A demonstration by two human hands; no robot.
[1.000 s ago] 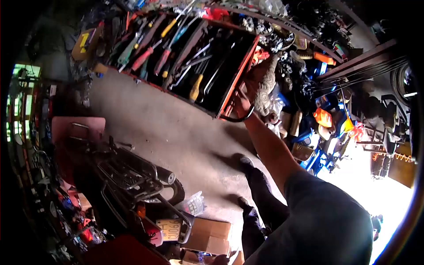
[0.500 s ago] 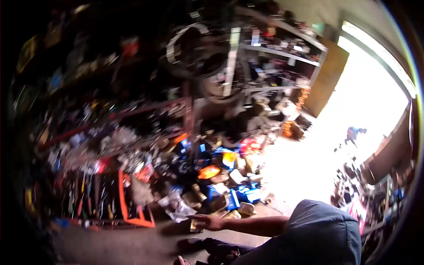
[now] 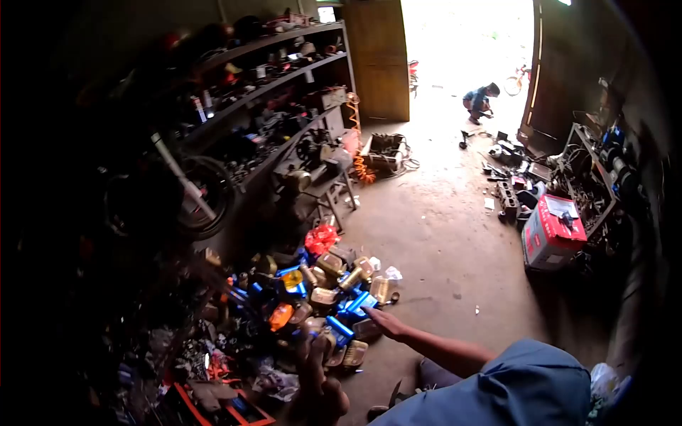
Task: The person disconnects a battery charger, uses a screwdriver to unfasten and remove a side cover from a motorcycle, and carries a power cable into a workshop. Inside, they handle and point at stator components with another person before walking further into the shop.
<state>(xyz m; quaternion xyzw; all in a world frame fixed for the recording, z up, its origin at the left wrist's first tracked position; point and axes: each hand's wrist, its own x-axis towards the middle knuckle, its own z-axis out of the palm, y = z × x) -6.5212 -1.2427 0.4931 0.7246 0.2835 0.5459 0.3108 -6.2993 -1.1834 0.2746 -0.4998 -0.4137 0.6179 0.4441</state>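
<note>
My right hand point(image 3: 386, 324) reaches in from the right out of a blue-grey sleeve point(image 3: 518, 383). Its fingers are stretched out flat with nothing visible in them. Seen from here, its fingertips overlap the edge of a pile of used plastic oil bottles point(image 3: 325, 297), mostly gold-brown, with blue and orange ones among them. I cannot tell whether they touch. A blue bottle point(image 3: 361, 304) lies nearest the fingertips. My left hand point(image 3: 316, 380), dark in shadow, is raised at the lower middle with its fingers extended and apart, and no object shows in it.
Shelves full of parts point(image 3: 266, 82) line the left wall. A red-and-white carton point(image 3: 554, 233) and loose engine parts point(image 3: 508, 192) lie to the right. Another person point(image 3: 480, 103) crouches near the bright doorway. An orange-red metal frame point(image 3: 213, 408) stands at lower left.
My view has swung right toward the doorway, bringing the carton into sight. My right hand now appears higher and further right, before the bottles. More of my left hand shows.
</note>
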